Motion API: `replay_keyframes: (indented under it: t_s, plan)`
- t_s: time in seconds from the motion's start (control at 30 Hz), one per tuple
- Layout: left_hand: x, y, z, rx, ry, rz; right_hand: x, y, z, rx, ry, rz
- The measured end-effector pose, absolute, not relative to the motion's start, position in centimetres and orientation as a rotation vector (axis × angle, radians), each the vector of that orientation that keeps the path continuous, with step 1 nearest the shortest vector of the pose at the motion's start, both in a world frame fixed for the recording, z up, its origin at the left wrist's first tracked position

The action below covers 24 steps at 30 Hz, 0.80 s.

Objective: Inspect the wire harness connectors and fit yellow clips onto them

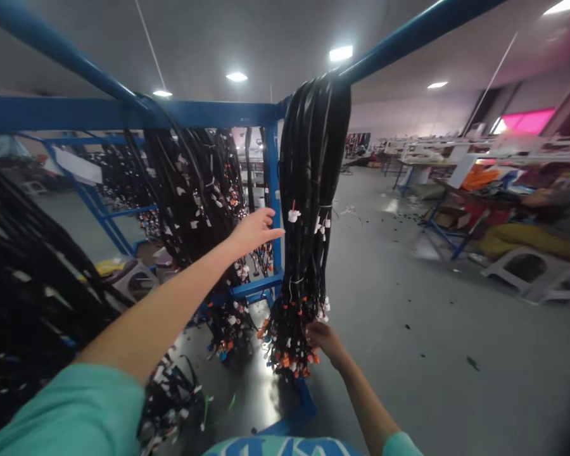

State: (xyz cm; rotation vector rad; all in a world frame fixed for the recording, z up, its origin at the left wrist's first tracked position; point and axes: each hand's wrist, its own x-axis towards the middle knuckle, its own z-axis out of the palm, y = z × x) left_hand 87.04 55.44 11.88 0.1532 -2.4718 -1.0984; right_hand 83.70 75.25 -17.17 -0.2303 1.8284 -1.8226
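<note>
- Black cable bundle point(313, 158) hangs over a blue rail point(422, 31) of the rack, folded at the top; its lower end hangs free above the grey floor point(384, 354).
- Left hand point(257, 232) is raised just beside the bundle's middle, in front of a blue post point(272, 171); thumb and fingers stand apart, with nothing seen between them.
- Right hand point(325, 339) is at the bundle's lower right edge, fingers curled in among the connectors point(289, 362); cannot tell whether it is clamped on any.
- Connectors at the lower end are mostly white and orange; a pale tie point(294, 282) circles the bundle just above them.
- Further black bundles point(171, 171) hang to the left; at far right, a person in yellow trousers point(522, 239) sits by a grey stool point(527, 269).
</note>
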Motion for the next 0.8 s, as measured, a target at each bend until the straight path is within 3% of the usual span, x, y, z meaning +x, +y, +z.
replay_keyframes:
  t_s: [0.1, 0.43, 0.8]
  plan:
    - [81.7, 57.6, 11.1, 0.228, -2.399, -1.094, 83.8, 77.3, -18.6, -0.198, 1.816, -1.788]
    - [81.6, 58.2, 13.5, 0.37, -2.116, -2.248, 82.8, 83.0, -22.0, -0.07, 1.842, -1.623]
    - [83.1, 59.6, 13.5, 0.456, -2.069, -2.24, 81.7, 82.7, -23.2, -0.134, 1.809, -1.493]
